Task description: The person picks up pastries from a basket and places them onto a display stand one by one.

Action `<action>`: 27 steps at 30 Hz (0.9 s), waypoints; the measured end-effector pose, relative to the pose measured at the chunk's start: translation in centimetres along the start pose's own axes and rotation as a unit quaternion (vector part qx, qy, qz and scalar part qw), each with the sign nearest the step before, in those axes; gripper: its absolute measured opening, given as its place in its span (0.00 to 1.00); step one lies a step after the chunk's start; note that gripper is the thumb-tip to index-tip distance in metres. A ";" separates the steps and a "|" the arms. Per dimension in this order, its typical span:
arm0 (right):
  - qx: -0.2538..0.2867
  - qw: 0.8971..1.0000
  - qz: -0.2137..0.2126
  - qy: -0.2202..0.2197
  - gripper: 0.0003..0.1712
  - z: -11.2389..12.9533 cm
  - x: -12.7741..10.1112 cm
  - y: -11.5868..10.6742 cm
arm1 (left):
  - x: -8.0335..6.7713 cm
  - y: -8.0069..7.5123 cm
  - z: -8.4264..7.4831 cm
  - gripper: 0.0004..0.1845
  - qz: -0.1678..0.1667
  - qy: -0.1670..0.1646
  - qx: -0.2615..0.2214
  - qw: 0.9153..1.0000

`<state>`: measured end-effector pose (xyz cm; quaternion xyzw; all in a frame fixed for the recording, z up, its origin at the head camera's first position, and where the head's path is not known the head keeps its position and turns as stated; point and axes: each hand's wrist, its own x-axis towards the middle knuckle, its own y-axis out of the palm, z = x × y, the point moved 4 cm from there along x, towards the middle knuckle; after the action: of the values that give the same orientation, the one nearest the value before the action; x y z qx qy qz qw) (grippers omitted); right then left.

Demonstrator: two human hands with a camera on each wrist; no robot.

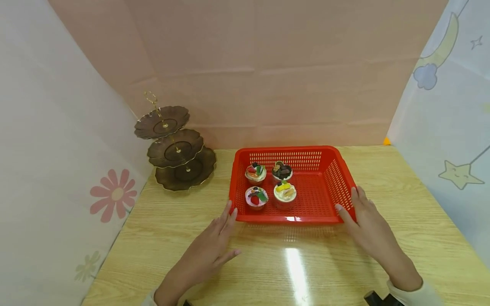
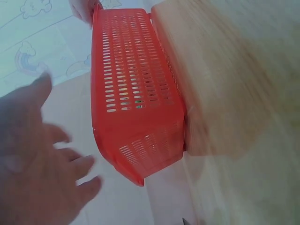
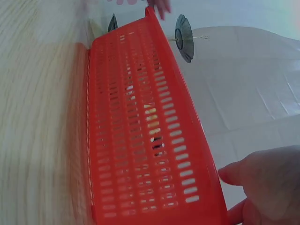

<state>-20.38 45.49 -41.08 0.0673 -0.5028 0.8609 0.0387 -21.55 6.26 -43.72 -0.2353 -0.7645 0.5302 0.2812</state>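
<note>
Four cupcakes sit in a red basket (image 1: 329, 178) on a wooden table (image 1: 402, 199): a strawberry-topped one (image 1: 255, 172) and a chocolate one (image 1: 282, 171) toward the basket's far side, a pink one (image 1: 256, 197) and a yellow-topped one (image 1: 285, 193) nearer me, all in the basket's left half. My left hand (image 1: 208, 250) lies flat on the table at the basket's near left corner, fingers spread and straight, fingertips touching or just short of its rim; I cannot tell which. My right hand (image 1: 369, 225) rests against the basket's near right corner, fingers straight along its side wall, thumb at the front edge, holding nothing. A three-tier brown stand (image 1: 174, 148) with a gold handle stands left of the basket, beyond its far corner, well apart from both hands.
</note>
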 end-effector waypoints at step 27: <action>0.072 0.992 0.087 -0.056 0.46 -2.9 5.2 -0.6 | 10.7 -1.7 4.2 0.43 -0.041 -0.010 -0.100 0.994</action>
<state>-25.64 48.31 -41.21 0.0738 -0.4450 0.8898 -0.0695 -32.34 9.87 -41.36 -0.2252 -0.8254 0.4414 0.2705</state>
